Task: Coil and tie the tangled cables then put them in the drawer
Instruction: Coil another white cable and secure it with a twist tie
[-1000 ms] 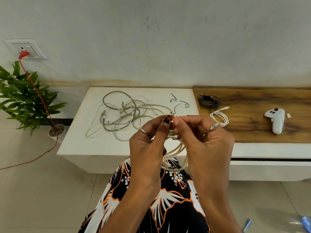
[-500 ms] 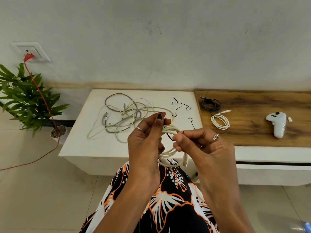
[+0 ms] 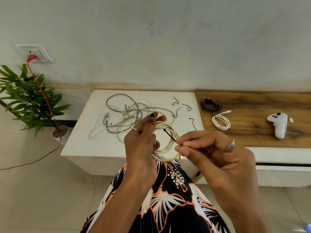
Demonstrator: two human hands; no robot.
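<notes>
My left hand grips a coiled cream cable in front of the white table. A thin black tie runs across the coil, and my right hand pinches its near end, pulling it out to the right. A tangle of grey and cream cables lies on the white table top. Several loose black ties lie to the tangle's right. On the wooden top sit a coiled black cable and a coiled white cable. No drawer front shows plainly.
A white game controller lies on the wooden top at right. A potted plant stands on the floor at left, with a red cord running down from a wall socket. My patterned clothing fills the bottom centre.
My hands have drawn apart. The right hand moved right and down, pulling the black tie's end away from the coil, which the left hand still holds. The camera tilted slightly.
</notes>
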